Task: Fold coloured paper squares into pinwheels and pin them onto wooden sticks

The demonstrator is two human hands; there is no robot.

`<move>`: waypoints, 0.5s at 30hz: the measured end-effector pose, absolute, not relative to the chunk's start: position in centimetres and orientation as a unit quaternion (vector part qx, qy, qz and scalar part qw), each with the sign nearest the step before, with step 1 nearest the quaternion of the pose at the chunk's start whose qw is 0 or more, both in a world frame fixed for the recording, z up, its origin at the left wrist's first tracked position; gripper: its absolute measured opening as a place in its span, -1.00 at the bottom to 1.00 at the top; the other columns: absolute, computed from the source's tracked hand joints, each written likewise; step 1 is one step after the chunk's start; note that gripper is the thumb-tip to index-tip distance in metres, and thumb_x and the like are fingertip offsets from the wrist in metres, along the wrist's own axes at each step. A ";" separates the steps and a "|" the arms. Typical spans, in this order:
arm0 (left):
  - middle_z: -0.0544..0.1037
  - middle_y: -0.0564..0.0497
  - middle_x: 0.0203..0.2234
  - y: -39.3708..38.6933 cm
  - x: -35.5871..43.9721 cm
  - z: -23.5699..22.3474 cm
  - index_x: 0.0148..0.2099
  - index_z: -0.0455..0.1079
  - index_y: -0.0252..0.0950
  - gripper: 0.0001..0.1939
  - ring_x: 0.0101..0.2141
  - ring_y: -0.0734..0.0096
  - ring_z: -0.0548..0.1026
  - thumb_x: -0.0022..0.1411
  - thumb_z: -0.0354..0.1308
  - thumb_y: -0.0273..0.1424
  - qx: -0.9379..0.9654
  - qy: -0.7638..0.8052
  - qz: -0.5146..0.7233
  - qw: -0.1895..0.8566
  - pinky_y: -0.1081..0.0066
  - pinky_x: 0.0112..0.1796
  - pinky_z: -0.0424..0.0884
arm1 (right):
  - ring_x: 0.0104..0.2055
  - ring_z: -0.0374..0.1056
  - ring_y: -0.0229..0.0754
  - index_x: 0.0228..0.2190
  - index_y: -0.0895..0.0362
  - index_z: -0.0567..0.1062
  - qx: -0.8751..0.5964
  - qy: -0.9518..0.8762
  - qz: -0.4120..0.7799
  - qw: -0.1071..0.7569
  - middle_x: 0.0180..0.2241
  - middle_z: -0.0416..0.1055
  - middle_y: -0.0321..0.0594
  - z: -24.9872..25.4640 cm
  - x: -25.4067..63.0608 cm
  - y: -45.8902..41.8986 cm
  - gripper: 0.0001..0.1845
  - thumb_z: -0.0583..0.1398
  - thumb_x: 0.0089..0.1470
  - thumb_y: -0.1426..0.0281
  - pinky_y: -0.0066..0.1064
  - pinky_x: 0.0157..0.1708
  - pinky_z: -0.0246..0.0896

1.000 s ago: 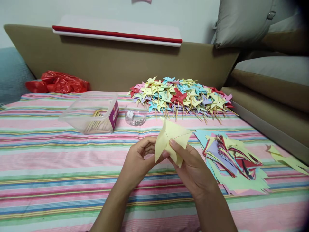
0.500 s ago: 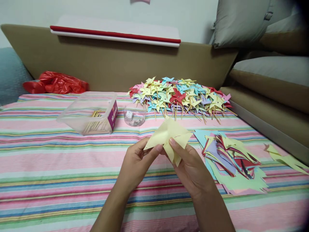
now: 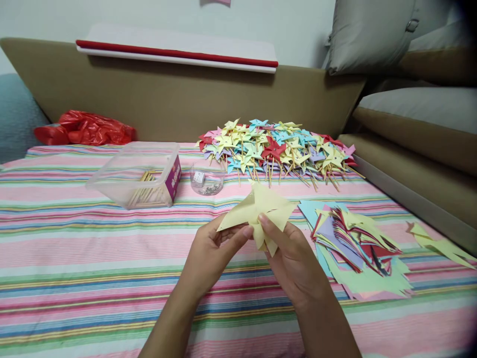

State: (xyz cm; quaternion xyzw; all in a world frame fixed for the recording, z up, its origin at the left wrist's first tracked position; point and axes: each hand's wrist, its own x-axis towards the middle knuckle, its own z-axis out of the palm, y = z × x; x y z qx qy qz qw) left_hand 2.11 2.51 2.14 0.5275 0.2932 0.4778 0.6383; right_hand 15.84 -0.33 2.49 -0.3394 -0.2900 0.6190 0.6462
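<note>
Fingers [image 3: 274, 231] of the right hand [image 3: 298, 261] pinching the yellow paper [image 3: 263, 203] near its middle, thumb on top. Left hand [image 3: 208, 251] bent around the paper's left side, firmness of grip impossible to tell. Held above the striped cloth [image 3: 112, 258], nearer than the pinwheel pile [image 3: 274, 149]. Likely risks: gathered points springing open from eased thumb pressure, or tearing from too hard a pull.

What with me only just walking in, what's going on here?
A person's left hand and right hand hold a piece of yellow paper, partly folded, with the right thumb near its middle. Beyond lies a heap of paper pinwheels, and a stack of cut paper lies to the right.
</note>
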 end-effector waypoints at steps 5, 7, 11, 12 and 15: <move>0.67 0.04 -0.28 2.3 2.4 2.4 -0.07 0.60 -0.22 -0.78 -0.28 0.46 0.58 0.22 0.34 -0.36 0.519 0.300 0.480 0.641 0.54 -0.20 0.50 | -0.12 0.47 -0.07 -0.12 0.08 0.63 -0.366 -0.289 0.594 0.656 -0.14 0.61 -0.17 2.2 15.7 -0.4 -0.65 0.37 0.06 0.21 -0.19 -0.02 0.33; 0.66 0.05 -0.31 2.3 2.4 2.4 -0.13 0.60 -0.23 -0.83 -0.31 0.47 0.56 0.21 0.34 -0.36 0.516 0.308 0.482 0.637 0.53 -0.22 0.49 | -0.12 0.47 -0.07 -0.14 0.08 0.63 -0.370 -0.289 0.593 0.654 -0.15 0.61 -0.17 2.2 15.7 -0.4 -0.68 0.37 0.07 0.22 -0.20 -0.03 0.33; 0.66 0.01 -0.32 2.4 2.3 2.5 -0.15 0.61 -0.26 -0.82 -0.28 0.37 0.58 0.19 0.36 -0.33 0.516 0.325 0.486 0.626 0.45 -0.20 0.51 | -0.10 0.46 -0.08 -0.21 0.07 0.65 -0.378 -0.289 0.586 0.656 -0.16 0.61 -0.19 2.4 15.5 -0.4 -0.74 0.36 0.07 0.22 -0.23 -0.06 0.33; 0.66 -0.02 -0.31 2.4 2.3 2.4 -0.13 0.61 -0.27 -0.79 -0.25 0.31 0.59 0.19 0.36 -0.32 0.517 0.327 0.484 0.625 0.42 -0.17 0.51 | -0.10 0.46 -0.08 -0.21 0.06 0.65 -0.378 -0.288 0.581 0.661 -0.17 0.61 -0.19 2.5 15.5 -0.4 -0.75 0.36 0.07 0.23 -0.23 -0.06 0.33; 0.66 -0.08 -0.27 2.3 2.5 2.3 -0.07 0.59 -0.30 -0.69 -0.19 0.21 0.60 0.15 0.38 -0.29 0.517 0.328 0.472 0.634 0.32 -0.12 0.51 | -0.09 0.47 -0.09 -0.17 0.06 0.64 -0.380 -0.271 0.562 0.682 -0.16 0.62 -0.20 2.5 15.3 -0.4 -0.73 0.38 0.06 0.27 -0.24 -0.05 0.33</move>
